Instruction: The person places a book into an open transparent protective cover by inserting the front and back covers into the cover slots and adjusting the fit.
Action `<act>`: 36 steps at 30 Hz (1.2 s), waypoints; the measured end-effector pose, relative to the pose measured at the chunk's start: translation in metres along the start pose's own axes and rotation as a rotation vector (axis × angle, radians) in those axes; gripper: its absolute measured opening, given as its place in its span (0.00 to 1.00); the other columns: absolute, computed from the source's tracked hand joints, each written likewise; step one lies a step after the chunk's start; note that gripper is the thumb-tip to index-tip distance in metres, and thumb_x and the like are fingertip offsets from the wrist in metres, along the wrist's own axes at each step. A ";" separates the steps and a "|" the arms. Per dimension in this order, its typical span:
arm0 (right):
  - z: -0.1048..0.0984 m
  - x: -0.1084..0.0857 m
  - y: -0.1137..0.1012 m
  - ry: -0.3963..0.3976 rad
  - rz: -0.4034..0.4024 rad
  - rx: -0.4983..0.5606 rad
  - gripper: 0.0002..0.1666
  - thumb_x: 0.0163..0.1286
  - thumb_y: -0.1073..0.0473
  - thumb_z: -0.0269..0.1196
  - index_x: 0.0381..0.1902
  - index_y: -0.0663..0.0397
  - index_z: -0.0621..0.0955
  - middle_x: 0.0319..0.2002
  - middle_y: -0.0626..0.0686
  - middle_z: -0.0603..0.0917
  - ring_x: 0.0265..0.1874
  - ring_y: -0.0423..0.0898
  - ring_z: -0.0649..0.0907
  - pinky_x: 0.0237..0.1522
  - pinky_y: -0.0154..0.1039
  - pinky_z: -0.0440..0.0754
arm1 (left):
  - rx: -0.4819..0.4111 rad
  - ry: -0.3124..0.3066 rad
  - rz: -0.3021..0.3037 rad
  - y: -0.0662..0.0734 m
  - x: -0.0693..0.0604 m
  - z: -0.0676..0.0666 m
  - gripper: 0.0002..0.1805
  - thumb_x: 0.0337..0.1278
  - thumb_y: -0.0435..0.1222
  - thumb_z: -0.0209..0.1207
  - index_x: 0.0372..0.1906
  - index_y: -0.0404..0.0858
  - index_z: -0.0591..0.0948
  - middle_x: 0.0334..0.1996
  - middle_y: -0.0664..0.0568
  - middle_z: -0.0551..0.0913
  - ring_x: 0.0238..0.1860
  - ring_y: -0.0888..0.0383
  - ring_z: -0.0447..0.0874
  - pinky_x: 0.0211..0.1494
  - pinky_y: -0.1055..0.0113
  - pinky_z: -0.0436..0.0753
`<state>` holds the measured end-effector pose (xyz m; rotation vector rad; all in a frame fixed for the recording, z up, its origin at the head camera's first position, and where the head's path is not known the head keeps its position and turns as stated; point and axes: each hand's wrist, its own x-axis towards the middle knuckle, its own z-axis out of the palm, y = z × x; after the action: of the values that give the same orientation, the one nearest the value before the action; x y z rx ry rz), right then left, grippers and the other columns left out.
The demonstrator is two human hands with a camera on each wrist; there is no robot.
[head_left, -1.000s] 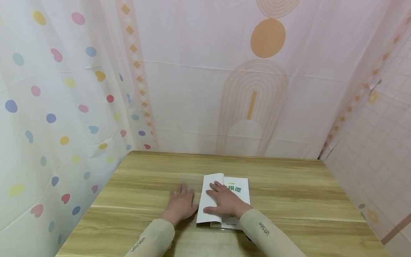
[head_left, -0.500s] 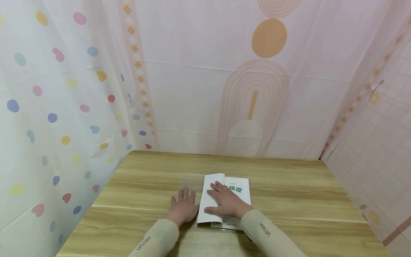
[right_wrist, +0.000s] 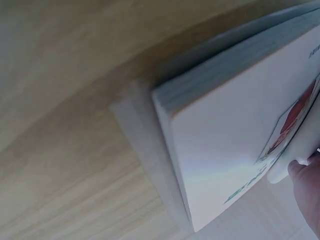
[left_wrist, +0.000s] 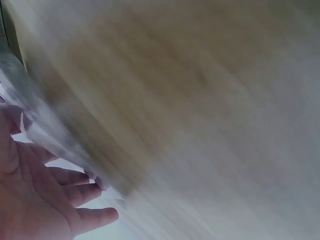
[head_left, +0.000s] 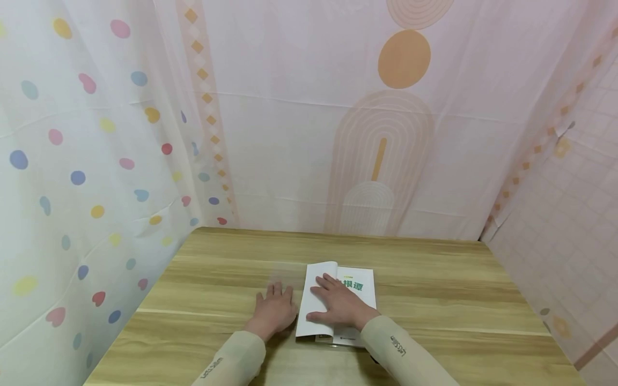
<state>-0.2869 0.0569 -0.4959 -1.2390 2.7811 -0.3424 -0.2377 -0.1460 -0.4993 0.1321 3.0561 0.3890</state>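
A white paperback book (head_left: 366,292) with green characters on its cover lies flat on the table, a white flap (head_left: 319,271) folded over its left part. My right hand (head_left: 341,304) rests on that flap, fingers spread and thumb apart. Left of the book, my left hand (head_left: 273,312) lies low with outstretched fingers. A clear plastic sheet (left_wrist: 60,135) runs along those fingers in the left wrist view; whether they lie above or below it I cannot tell. More translucent film (right_wrist: 145,130) sticks out under the book's edge in the right wrist view.
The wooden table (head_left: 444,295) extends around the book on all sides. Its far edge meets a pale patterned curtain (head_left: 285,161). A dotted curtain (head_left: 111,187) hangs at the left, and a checked one (head_left: 569,230) at the right.
My left hand has shifted slightly nearer to me, and the faint clear sheet beyond its fingertips shows more. The right hand stays on the flap, and the book has not moved.
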 end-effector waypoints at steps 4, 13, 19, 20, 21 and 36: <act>0.000 0.001 -0.001 -0.003 -0.002 -0.005 0.46 0.68 0.28 0.54 0.72 0.54 0.70 0.74 0.60 0.62 0.75 0.57 0.57 0.73 0.52 0.56 | -0.015 0.014 0.007 0.001 0.001 -0.003 0.29 0.68 0.43 0.47 0.68 0.30 0.71 0.69 0.27 0.63 0.70 0.29 0.58 0.66 0.28 0.56; -0.001 0.004 -0.004 -0.001 0.001 -0.030 0.46 0.68 0.27 0.53 0.70 0.53 0.72 0.74 0.59 0.64 0.75 0.56 0.58 0.73 0.54 0.56 | -0.008 0.037 0.019 0.000 0.001 -0.006 0.28 0.68 0.44 0.47 0.65 0.31 0.74 0.64 0.29 0.68 0.67 0.31 0.63 0.64 0.28 0.59; -0.001 0.006 -0.007 -0.009 0.004 -0.033 0.46 0.67 0.26 0.53 0.70 0.52 0.72 0.74 0.58 0.64 0.75 0.55 0.58 0.73 0.54 0.55 | 0.011 0.060 0.032 -0.002 0.003 -0.005 0.27 0.67 0.44 0.48 0.63 0.32 0.75 0.60 0.33 0.73 0.65 0.31 0.67 0.62 0.29 0.62; -0.002 0.006 -0.007 -0.014 0.010 -0.035 0.46 0.67 0.26 0.53 0.70 0.52 0.72 0.74 0.58 0.64 0.75 0.55 0.58 0.73 0.54 0.55 | 0.016 0.065 0.036 -0.002 0.003 -0.005 0.26 0.66 0.43 0.48 0.62 0.32 0.76 0.59 0.33 0.73 0.64 0.31 0.68 0.61 0.29 0.63; -0.001 0.006 -0.007 -0.018 0.017 -0.038 0.47 0.67 0.26 0.52 0.71 0.51 0.72 0.74 0.57 0.63 0.75 0.54 0.57 0.74 0.53 0.54 | 0.022 0.068 0.038 -0.002 0.003 -0.004 0.26 0.66 0.44 0.48 0.62 0.33 0.76 0.58 0.34 0.74 0.63 0.32 0.68 0.61 0.29 0.63; -0.004 0.010 -0.012 -0.054 0.046 -0.069 0.48 0.66 0.23 0.51 0.71 0.49 0.72 0.75 0.55 0.63 0.76 0.52 0.57 0.74 0.52 0.54 | 0.014 0.063 0.084 -0.003 0.000 -0.010 0.25 0.63 0.42 0.52 0.61 0.33 0.78 0.59 0.33 0.75 0.62 0.30 0.70 0.59 0.29 0.66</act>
<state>-0.2860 0.0424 -0.4886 -1.1769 2.7928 -0.2077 -0.2383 -0.1512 -0.4901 0.2543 3.1234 0.3833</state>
